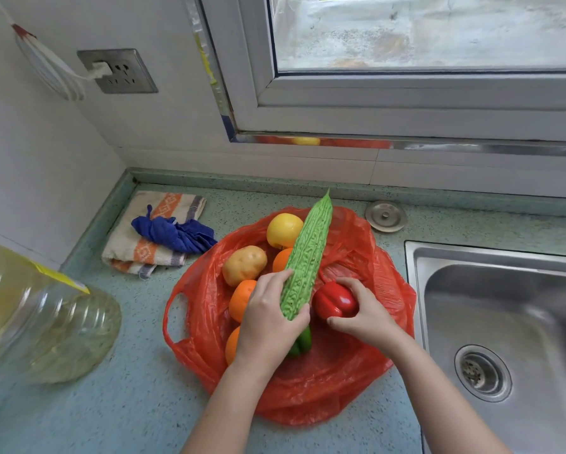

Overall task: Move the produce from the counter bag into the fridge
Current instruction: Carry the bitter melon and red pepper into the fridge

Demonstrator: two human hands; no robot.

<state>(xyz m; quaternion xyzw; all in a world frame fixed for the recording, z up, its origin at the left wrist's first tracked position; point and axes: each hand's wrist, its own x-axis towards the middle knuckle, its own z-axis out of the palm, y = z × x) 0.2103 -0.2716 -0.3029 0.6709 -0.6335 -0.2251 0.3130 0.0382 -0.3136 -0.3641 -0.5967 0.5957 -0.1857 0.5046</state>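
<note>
A red plastic bag (357,381) lies spread open on the speckled counter. My left hand (271,319) grips the lower end of a long bumpy green bitter gourd (307,257), which points away toward the window. My right hand (363,312) is wrapped around a red bell pepper (335,301) inside the bag. Also in the bag are a yellow apple (283,229), a potato (244,265), three oranges (240,298), and a green pepper (302,344) half hidden under my left hand. No fridge is in view.
A steel sink (504,322) is close on the right, with a metal drain lid (385,215) behind it. A folded striped towel (144,253) with a blue cloth (173,232) lies at the back left. A large oil bottle (42,319) stands at the left.
</note>
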